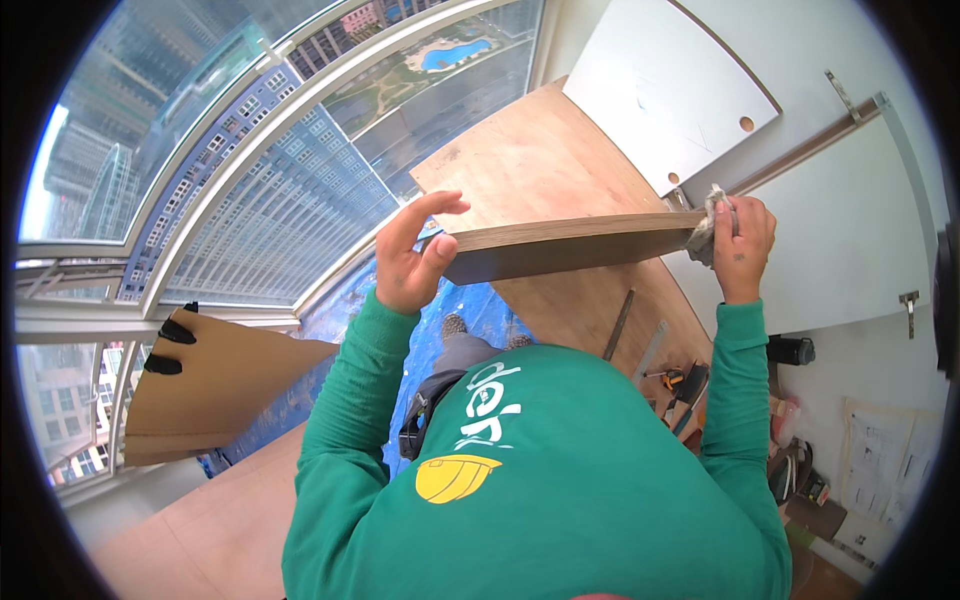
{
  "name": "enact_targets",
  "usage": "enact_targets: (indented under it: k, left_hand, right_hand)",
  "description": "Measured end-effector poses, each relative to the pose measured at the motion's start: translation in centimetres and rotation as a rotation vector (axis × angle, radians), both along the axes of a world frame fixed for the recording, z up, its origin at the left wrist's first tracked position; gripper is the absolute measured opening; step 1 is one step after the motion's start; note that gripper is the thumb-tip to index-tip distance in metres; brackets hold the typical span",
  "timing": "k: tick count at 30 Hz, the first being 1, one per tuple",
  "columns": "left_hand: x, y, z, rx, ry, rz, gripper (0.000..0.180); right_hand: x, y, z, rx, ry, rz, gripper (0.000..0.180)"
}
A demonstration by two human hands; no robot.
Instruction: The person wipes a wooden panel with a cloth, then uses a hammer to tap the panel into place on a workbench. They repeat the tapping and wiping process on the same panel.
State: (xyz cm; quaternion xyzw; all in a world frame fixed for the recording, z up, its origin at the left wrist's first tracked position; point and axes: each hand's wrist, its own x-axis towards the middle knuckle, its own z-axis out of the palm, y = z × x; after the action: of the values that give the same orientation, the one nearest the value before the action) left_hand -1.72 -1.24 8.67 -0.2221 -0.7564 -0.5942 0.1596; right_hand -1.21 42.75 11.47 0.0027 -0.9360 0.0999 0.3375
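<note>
A brown wooden board (580, 262) is raised in front of my chest, its long pale edge facing up. At its right end my right hand (745, 245) is closed on a crumpled grey-white rag (703, 240), which presses against the board's end. My left hand (408, 262) is at the opposite end, fingers spread and curved, with the thumb beside the board's corner. Whether the left palm bears any of the board's weight cannot be seen.
Behind the board is a plywood worktop (540, 150) carrying a metal ruler (651, 350) and hand tools (685, 380). White cabinet panels (665, 85) with hinges stand right. Blue sheeting (400, 350) covers the floor. Left are windows (290, 200) and a leaning brown panel (220, 375).
</note>
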Motion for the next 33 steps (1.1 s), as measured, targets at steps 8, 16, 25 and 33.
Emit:
enact_targets:
  k: [8,16,25,33]
  left_hand:
    - [1.2,0.5,3.2,-0.168,-0.307,-0.113,0.038]
    - [-3.7,3.6,9.3,-0.792,-0.325,-0.528,0.048]
    - [-8.3,9.0,8.4,-0.837,-0.433,-0.918,0.081]
    - [-8.9,12.7,7.1,-0.792,-0.576,-1.063,0.103]
  right_hand:
    - [0.6,-0.1,0.2,-0.034,0.046,-0.010,0.014]
    - [-0.1,-0.2,-0.5,-0.083,0.126,0.024,0.017]
    - [0.1,3.8,-2.9,-1.254,0.786,-0.035,0.031]
    - [-4.0,-2.4,-9.6,-1.327,0.769,-0.221,0.060]
